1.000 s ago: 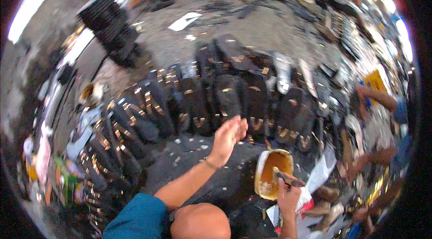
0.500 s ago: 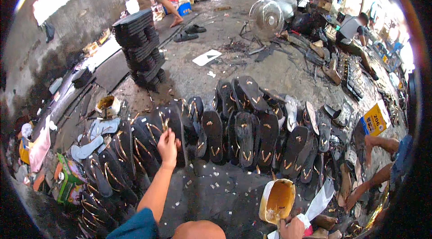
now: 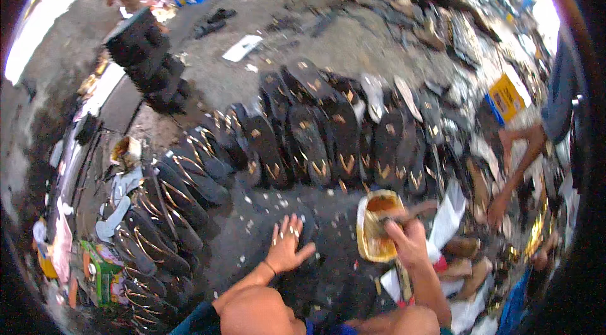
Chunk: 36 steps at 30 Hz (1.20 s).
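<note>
low in the frame's middle we see the left hand (image 3: 287, 248) spread flat, fingers open, resting on a black sandal sole (image 3: 309, 234) and gripping nothing. just right of it the right hand (image 3: 407, 241) is closed around a brush handle (the tip is blurred) dipped in the yellow glue tin (image 3: 369, 240). rows of black sandals (image 3: 315, 139) arc across the centre above both hands.
</note>
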{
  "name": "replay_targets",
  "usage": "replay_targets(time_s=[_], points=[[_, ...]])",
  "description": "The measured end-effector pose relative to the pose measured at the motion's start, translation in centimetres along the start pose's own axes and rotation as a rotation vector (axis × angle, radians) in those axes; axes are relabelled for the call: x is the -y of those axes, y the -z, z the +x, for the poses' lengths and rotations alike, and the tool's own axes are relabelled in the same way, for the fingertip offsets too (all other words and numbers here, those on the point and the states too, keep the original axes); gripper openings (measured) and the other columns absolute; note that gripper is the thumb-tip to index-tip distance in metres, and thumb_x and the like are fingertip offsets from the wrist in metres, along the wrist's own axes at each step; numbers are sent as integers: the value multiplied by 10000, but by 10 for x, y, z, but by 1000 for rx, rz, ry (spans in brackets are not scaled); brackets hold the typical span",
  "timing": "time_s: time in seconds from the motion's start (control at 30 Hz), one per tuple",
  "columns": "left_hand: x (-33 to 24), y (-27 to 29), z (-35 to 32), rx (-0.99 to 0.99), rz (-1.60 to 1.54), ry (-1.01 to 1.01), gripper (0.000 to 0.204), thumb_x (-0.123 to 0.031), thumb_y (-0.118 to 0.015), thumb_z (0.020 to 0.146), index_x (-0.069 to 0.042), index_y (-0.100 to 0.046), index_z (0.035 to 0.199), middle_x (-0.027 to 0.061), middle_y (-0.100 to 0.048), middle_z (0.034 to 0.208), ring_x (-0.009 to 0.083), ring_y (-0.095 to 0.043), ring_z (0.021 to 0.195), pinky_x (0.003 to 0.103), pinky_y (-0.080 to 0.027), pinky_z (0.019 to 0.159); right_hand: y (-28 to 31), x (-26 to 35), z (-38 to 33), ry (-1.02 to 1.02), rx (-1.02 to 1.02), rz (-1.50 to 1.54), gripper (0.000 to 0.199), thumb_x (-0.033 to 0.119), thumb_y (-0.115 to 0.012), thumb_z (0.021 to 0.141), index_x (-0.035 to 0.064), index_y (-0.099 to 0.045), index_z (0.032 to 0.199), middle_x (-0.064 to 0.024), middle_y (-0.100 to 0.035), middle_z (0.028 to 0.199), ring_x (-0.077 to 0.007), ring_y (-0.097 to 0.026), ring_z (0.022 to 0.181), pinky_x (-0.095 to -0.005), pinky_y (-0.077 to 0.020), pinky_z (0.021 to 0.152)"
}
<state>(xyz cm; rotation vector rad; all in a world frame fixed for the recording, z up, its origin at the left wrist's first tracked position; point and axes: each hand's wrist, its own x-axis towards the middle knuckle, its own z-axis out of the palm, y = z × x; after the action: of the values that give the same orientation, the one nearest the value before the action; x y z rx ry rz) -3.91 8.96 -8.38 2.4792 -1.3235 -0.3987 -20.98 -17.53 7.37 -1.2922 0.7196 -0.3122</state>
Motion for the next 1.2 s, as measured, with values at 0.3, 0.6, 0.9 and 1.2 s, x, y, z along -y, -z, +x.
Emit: replay_targets(time_s=[0.3,0.6,0.9,1.2], points=[[-73,98,82,160,-1993,496,549,-502,-392,1042,-67,-632,1275,102,-698,1168,239,-698,969,355,-574,857,-72,9,16,786,206,-456,425,-39,-695,739,97,-710,1141,-144,-723,1000,-346,-680,931,-427,-529,820],[-79,102,62,305,-2148,396,675,-550,-315,1031,-61,-459,1474,187,-561,1410,346,-592,1240,485,-494,1053,-40,16,43,737,-178,-363,213,91,-731,847,50,-709,1054,-131,-733,998,-333,-702,895,-401,-554,792],[-89,95,49,189,-2079,519,695,-527,-402,995,-43,-411,1494,202,-509,1450,401,-555,1262,551,-438,1095,-32,20,69,525,-221,-346,159,162,-707,901,34,-704,995,-136,-720,868,-329,-704,822,-409,-549,791],[-59,95,53,154,-2268,37,669,-504,-335,1024,-58,-381,1520,198,-474,1491,416,-528,1298,541,-454,1083,-47,-2,44,600,-104,-150,194,19,-699,870,46,-710,1062,-123,-738,1008,-240,-714,883,-344,-557,798]])
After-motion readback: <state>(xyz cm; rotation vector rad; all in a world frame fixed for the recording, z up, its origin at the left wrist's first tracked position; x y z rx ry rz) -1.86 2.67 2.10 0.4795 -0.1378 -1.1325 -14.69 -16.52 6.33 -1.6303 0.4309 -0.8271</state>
